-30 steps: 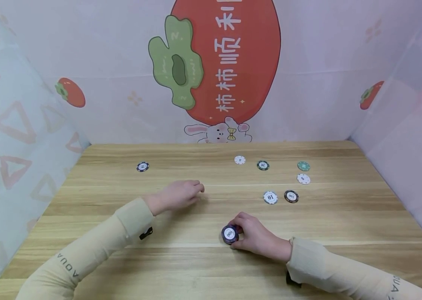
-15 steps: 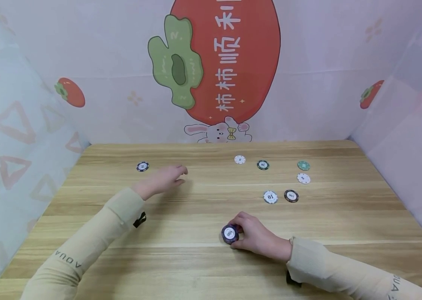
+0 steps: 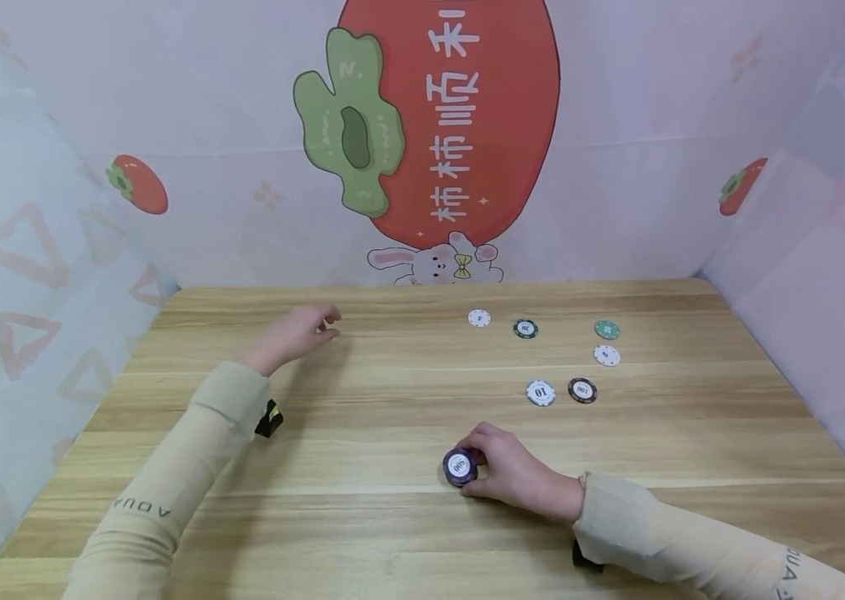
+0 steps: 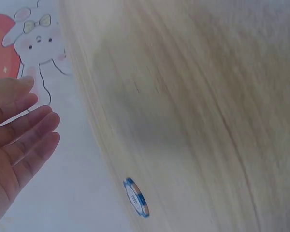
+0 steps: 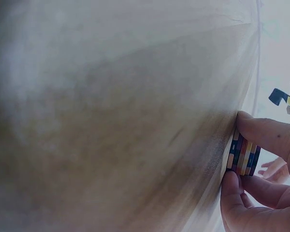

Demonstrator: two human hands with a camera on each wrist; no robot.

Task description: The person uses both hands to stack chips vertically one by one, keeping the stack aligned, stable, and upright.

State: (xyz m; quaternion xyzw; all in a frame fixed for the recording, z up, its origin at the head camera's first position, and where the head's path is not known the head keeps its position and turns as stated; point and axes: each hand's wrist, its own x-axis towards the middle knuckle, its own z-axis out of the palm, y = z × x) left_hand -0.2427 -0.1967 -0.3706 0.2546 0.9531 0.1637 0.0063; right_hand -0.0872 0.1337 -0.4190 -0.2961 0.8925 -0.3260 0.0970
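Wood-brown is the surface (image 3: 362,542), and near its middle, close to me, sits my little stack of poker chips (image 3: 460,468) with a 500 on top. My right grip (image 3: 518,475) is clamped on it, thumb on one side and fingers on the other. My left grip (image 3: 293,332) has nothing in it. Its fingers are apart, up at the back left. From my left wrist I see a blue chip (image 4: 136,198) lying on the surface, not touched.

I think the pile is part made. Some chips are stacked, but I can't count them for sure. Six lie loose on the right half: a white chip (image 3: 479,318), a dark green chip (image 3: 526,328), a bright green chip (image 3: 607,330), a second white chip (image 3: 607,356), a light blue chip (image 3: 541,392) and a black chip (image 3: 583,390). So a good bit looks left.

Half a second ago, my left grip was nearer the middle, and a blue chip showed to its left. Now my left grip covers that spot. My right grip, the stack and the six loose chips stayed put.
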